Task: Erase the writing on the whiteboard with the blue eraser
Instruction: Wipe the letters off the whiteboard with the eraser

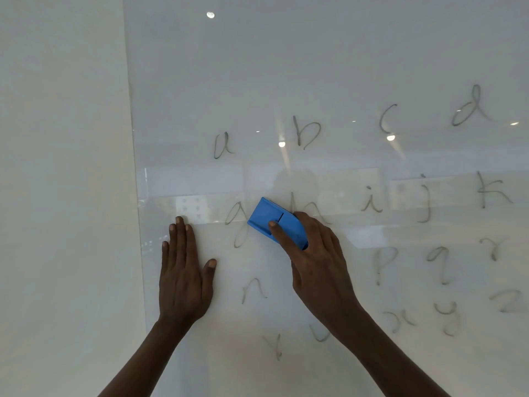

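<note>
A glossy whiteboard [329,67] fills most of the view, with grey handwritten letters in rows: a, b, c, d on top, then g, h, i, j, k, and fainter ones below. The blue eraser [267,217] lies tilted against the board between the letter g [239,222] and the letter h [303,206], partly covering the h. My right hand [315,259] is shut on the eraser, with a finger across its back. My left hand [183,270] rests flat on the board left of the g, fingers straight and holding nothing.
A plain cream wall [63,181] lies left of the whiteboard's left edge [137,181]. Bright ceiling light reflections [282,144] dot the board. The board's upper area bears no writing.
</note>
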### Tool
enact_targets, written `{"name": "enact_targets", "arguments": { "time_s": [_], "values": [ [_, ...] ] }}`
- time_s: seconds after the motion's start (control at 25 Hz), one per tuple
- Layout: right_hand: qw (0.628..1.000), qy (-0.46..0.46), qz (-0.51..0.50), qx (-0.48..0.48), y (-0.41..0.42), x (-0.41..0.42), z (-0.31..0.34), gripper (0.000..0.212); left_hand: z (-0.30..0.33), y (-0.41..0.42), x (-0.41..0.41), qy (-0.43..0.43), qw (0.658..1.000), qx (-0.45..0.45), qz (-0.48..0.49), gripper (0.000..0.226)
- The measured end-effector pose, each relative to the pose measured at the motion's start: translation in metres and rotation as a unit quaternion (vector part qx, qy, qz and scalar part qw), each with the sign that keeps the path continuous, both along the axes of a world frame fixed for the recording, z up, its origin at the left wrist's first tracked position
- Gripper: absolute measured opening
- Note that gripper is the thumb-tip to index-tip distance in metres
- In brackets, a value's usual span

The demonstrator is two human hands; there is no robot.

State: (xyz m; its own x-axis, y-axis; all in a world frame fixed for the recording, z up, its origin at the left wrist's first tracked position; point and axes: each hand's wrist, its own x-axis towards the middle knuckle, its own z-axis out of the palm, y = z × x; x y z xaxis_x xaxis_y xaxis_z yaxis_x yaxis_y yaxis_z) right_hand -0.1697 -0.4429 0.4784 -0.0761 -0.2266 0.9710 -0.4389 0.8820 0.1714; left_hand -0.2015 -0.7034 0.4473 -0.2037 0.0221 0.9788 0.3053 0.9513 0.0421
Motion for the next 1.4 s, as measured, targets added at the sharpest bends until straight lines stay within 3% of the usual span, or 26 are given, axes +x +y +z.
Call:
{"name": "enact_targets", "arguments": {
  "time_s": [0.24,0.6,0.84,1.16,1.4],
  "values": [
    [0.999,0.02,0.027,0.005,0.002,-0.006,0.0,0.043,-0.001,-0.003,-0.002,0.011,1.0,-0.007,-0.002,0.076],
    [0.996,0.04,0.032,0.07,0.019,-0.005,0.018,0.045,0.0,-0.002,0.001,-0.002,1.0,-0.006,0.001,0.076],
    [0.996,0.054,0.034,0.055,0.033,-0.005,0.039,0.043,0.0,-0.003,0.0,0.0,1.0,-0.008,-0.005,0.076],
    [0.995,0.056,0.009,-0.084,0.077,-0.008,0.103,0.052,-0.001,-0.003,-0.001,0.009,1.0,-0.01,0.002,0.075],
    [0.98,0.053,0.041,-0.186,0.056,-0.011,0.099,0.049,0.0,-0.002,-0.001,0.012,1.0,-0.012,0.005,0.074]
  ]
}}
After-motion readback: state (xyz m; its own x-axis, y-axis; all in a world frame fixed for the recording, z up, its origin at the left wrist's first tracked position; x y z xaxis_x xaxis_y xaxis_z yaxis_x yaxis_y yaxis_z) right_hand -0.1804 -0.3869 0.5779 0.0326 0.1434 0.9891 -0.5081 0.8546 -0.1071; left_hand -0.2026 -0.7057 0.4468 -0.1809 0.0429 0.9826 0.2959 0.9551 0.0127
